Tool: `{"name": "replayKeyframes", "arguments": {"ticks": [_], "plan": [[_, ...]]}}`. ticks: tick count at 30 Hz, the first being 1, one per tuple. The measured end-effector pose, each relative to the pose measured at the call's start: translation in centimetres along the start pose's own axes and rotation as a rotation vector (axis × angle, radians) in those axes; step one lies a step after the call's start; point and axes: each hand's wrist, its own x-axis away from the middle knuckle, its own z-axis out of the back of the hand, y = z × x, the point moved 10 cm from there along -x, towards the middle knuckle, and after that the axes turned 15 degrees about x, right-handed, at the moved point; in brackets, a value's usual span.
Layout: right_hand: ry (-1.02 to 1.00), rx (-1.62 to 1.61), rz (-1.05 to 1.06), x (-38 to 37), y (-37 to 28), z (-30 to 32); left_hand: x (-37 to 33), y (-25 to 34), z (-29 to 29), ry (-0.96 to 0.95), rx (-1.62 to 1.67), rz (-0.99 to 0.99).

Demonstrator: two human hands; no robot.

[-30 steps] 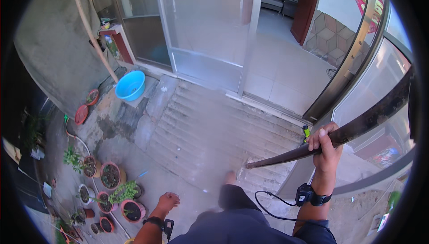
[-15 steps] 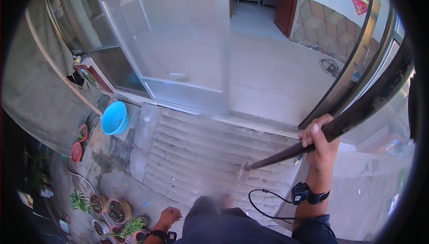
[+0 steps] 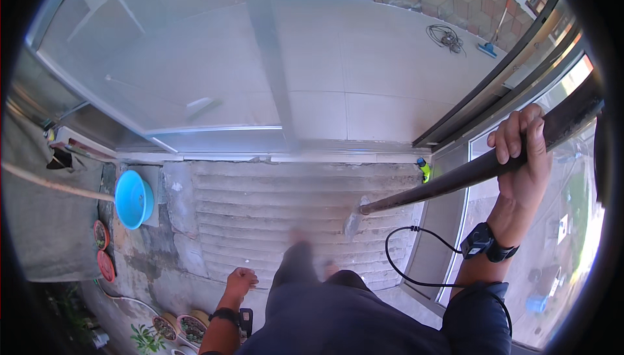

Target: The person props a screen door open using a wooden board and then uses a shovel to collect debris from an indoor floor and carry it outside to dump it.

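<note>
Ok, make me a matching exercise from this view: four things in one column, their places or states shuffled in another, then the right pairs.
Things:
1. right hand
2. left hand
3. blue basin
4. coiled cable

Places or states:
A. on the pale tiled floor beyond the doorway
B. to the left of the ridged concrete
C. wrapped around the dark pole
D. holding nothing, fingers loosely curled

Pairs: 1-C, 2-D, 3-B, 4-A

From the head — one fisheye looks down.
</note>
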Motion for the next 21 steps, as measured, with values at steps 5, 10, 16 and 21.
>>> {"name": "replayKeyframes", "arguments": {"ticks": [5,10,16,21], "plan": [[-0.024,0.075,0.036,-4.8,-1.8,0.3,-2.0,7.3,-0.9,-0.05,-0.107,0.007],[-0.016,0.151,0.075,-8.7,-3.4,2.1,-3.9,13.5,-4.8,-0.102,-0.151,0.003],[-0.04,0.132,0.124,-14.6,-2.9,4.6,-5.1,18.5,-11.9,-0.155,-0.21,-0.018],[-0.065,0.062,0.133,-20.9,-0.6,7.0,-3.9,21.7,-17.3,-0.113,-0.209,0.008]]}}
